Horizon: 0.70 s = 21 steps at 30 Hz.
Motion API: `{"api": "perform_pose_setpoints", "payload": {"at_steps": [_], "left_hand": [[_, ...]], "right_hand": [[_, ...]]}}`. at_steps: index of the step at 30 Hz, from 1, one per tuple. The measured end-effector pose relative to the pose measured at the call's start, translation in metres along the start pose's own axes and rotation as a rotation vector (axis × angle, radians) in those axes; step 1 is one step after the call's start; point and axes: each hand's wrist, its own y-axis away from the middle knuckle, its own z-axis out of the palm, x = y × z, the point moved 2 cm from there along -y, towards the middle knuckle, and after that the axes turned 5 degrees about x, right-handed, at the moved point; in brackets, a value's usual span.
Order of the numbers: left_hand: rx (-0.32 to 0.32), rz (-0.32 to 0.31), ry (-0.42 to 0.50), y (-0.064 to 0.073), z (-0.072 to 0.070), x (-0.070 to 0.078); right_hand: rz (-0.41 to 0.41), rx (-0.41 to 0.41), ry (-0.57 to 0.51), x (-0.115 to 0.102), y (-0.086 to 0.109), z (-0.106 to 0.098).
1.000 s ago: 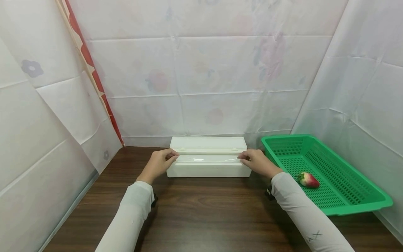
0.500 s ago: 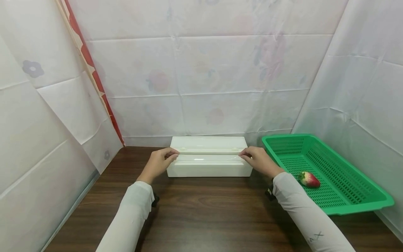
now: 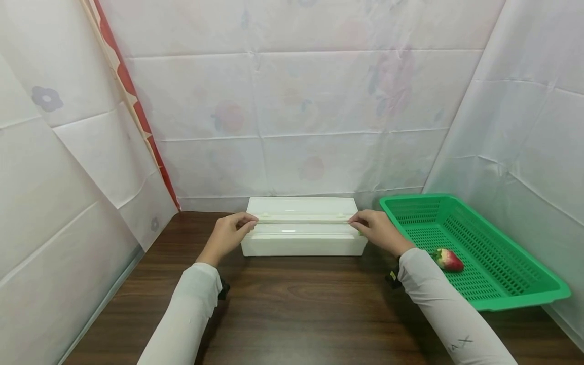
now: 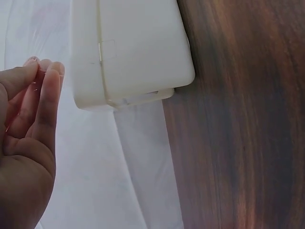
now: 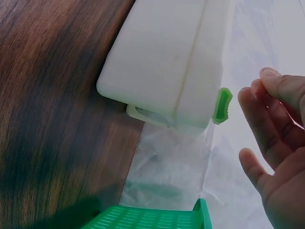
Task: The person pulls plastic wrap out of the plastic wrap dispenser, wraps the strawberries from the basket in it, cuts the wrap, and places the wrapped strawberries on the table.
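Note:
A long white cling film dispenser (image 3: 303,247) stands at the back of the table, its lid tipped up behind. My left hand (image 3: 229,230) is at its left end, thumb and fingertips pinching the edge of clear cling film (image 4: 37,42), which shows as faint shiny streaks in the left wrist view. At the right end, my right hand (image 3: 377,230) pinches with thumb and index finger, its little finger held apart. The film between the hands is nearly invisible in the head view. A small green slider (image 5: 222,106) sits on the dispenser's edge, close to the right fingertips.
To the right stands a green plastic basket (image 3: 506,233) with a red and white strawberry (image 3: 448,260) in it. Dark wooden table (image 3: 292,314) lies in front of the dispenser. White sheeting (image 3: 301,101) hangs behind and on both sides.
My right hand has shifted slightly right and my left slightly left, so they are a little farther apart. Dispenser, basket and strawberry stay where they were.

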Motion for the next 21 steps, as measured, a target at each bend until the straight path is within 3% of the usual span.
{"api": "perform_pose_setpoints", "payload": {"at_steps": [21], "left_hand": [[0.042,0.006,0.016,-0.0028,-0.0060,0.0082]], "right_hand": [[0.061,-0.003,-0.020,-0.0058,-0.0037,-0.0097]]}}
